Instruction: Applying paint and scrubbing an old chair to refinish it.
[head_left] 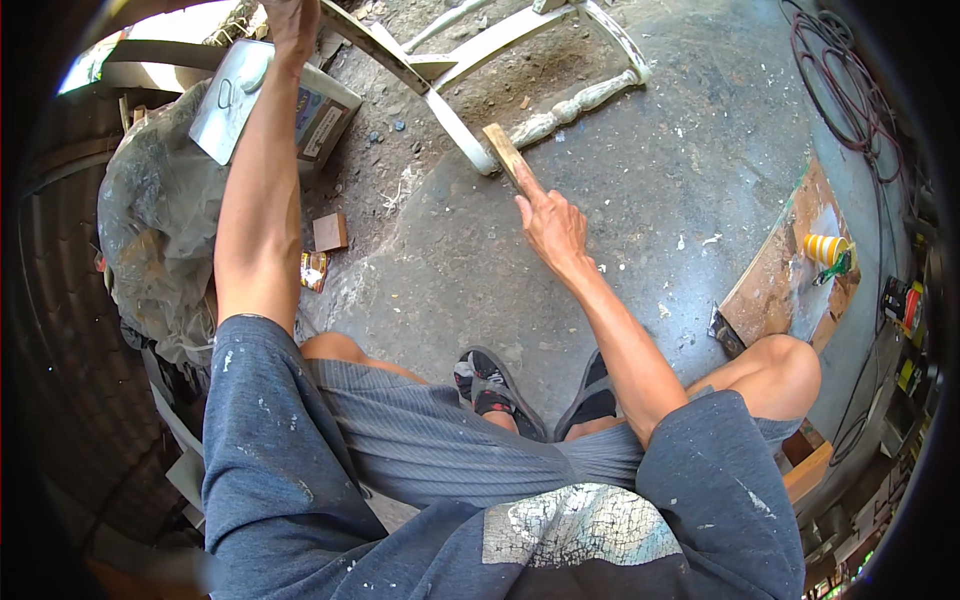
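A white-painted wooden chair frame (500,45) with turned legs and rungs lies tilted at the top of the view. My left arm stretches far up, and my left hand (292,30) is closed at the frame's upper left end; the picture's edge cuts off its fingertips. In my right hand (555,225) is a flat wooden stick (508,155), the forefinger stretched along it and the other fingers wrapped round. The stick's far end is beside the frame's white leg (462,135) and a worn turned rung (575,102); I cannot tell whether they touch.
On the left stand a bucket (335,115) with a pale lid (225,100) and a plastic-covered bundle (160,220). A small brown block (330,232) lies on the floor. Right are a board (770,290) bearing a yellow-striped roll (822,248), and coiled cables (835,85).
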